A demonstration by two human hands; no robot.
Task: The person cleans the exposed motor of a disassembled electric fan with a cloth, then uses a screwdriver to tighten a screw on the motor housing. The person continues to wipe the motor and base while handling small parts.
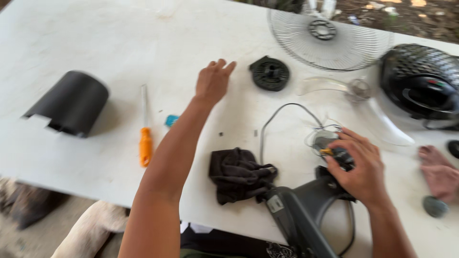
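Your left hand [213, 82] is stretched out over the far middle of the white table [86, 28], fingers spread and holding nothing. The round black plastic hub [270, 73] lies just to its right, a little farther than your fingertips and not touching them; your left hand is by far the nearer of the two to it. The orange-handled screwdriver [145, 129] lies to the left of that forearm, long axis running near to far, handle toward you, and a small blue piece [171, 120] sits just beside it.

Your right hand [361, 168] is at the near right, fingers curled around the small fan motor [334, 150] with its thin wires, at the top of the grey fan stand [299, 210], which slants toward you off the near edge. A dark cloth [236, 174] lies bunched just left of the stand.

At the far right are the wire fan guard [330, 40], the clear fan blade [363, 102] and the black rear grille [420, 79]. A black cylindrical cover [71, 102] lies well apart on the left.
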